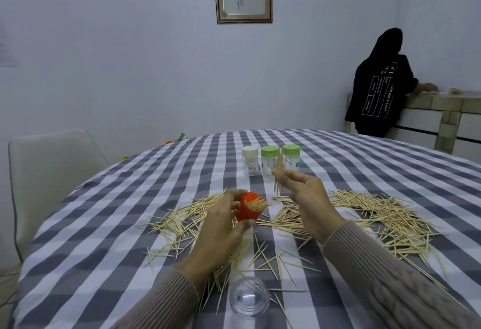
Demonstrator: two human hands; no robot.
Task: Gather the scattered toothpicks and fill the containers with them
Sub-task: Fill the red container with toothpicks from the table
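- Covering the table (pixel 104 224), toothpicks (pixel 377 214) lie scattered around both hands.
- Left hand (pixel 221 227) grips an orange cup (pixel 247 211), tilted, toothpicks inside.
- Right hand (pixel 304 196), raised, pinches a small bunch (pixel 279 170) before three jars (pixel 269 159); their contents are unclear.

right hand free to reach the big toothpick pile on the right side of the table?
Probably not as is: the right hand pinches a small bunch of toothpicks, so it is occupied. The way itself looks clear; nothing stands between it and the right pile on the checked tablecloth.
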